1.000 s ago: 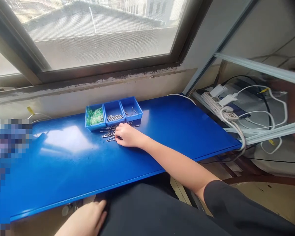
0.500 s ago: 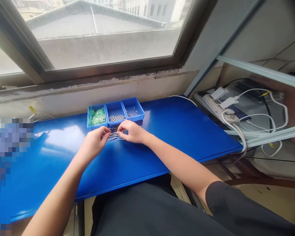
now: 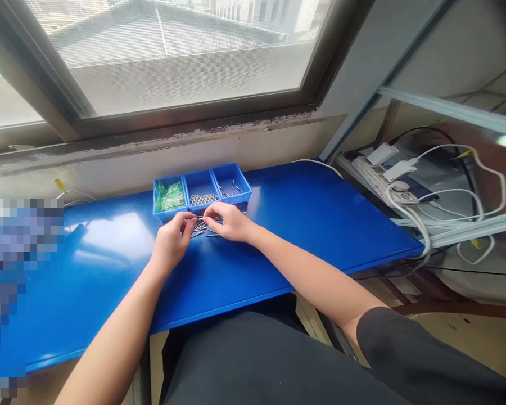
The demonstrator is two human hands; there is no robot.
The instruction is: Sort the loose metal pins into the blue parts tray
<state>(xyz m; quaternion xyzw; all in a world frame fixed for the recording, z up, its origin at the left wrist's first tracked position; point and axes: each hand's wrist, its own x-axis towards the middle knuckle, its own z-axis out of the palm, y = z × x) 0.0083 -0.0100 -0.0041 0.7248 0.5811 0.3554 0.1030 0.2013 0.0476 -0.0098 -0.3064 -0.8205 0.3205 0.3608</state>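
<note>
My left hand (image 3: 174, 236) is closed in a pinch over a pile of thin metal rods (image 3: 199, 229) lying on the table. Facing it, my right hand (image 3: 230, 221) is also pinched, its fingertips a short gap from the left ones. A slim metal rod (image 3: 200, 218) seems to span that gap, held at both ends; its details are too small to make out. Just behind the hands sits a blue three-part bin (image 3: 241, 198). Green and clear plastic pieces (image 3: 171, 195) fill its left compartment, small round metal rings (image 3: 203, 199) the middle one, and a few metal rods (image 3: 233, 188) the right one.
The blue table (image 3: 303, 225) runs along a wall under a window (image 3: 185, 84). At the right, a metal frame (image 3: 480, 228) stands beside a power strip (image 3: 377, 174) with plugs and loose white cables (image 3: 421, 230). A blurred-out patch covers the left edge.
The view has shifted slightly. My left hand has turned a little and moved closer to the right hand, with both fingertips now meeting nearer the bin's front edge.
</note>
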